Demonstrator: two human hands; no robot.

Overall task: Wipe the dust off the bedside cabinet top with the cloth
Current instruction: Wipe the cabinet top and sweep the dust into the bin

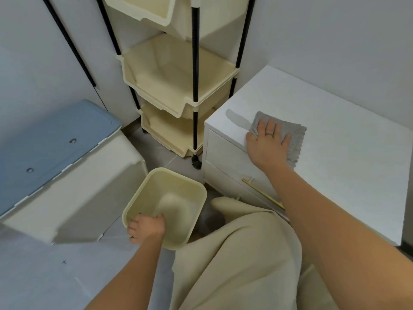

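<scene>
Head view looks down on a white bedside cabinet [324, 139] at the right, with the right hand [267, 145] laid flat on a grey cloth [290, 135] at the near left edge of the cabinet top. Its fingers [271, 128] are straight and slightly spread, pressing the folded cloth against the surface rather than curling round it; a ring [269, 134] sits on one finger. Just left of the cloth a faint grey streak [237, 118] marks the white top.

Lower down and to the left, the left hand [146, 228] grips the near rim of a cream plastic bin [178, 198], thumb hooked inside and fingers curled under the outer edge. The bin sits below the cabinet's near left corner, apart from it.

Beyond stands a cream tiered rack [176, 86] on black poles, and at far left a box with a blue lid [51, 139]. Beige fabric [234, 253] covers the person's lap.
</scene>
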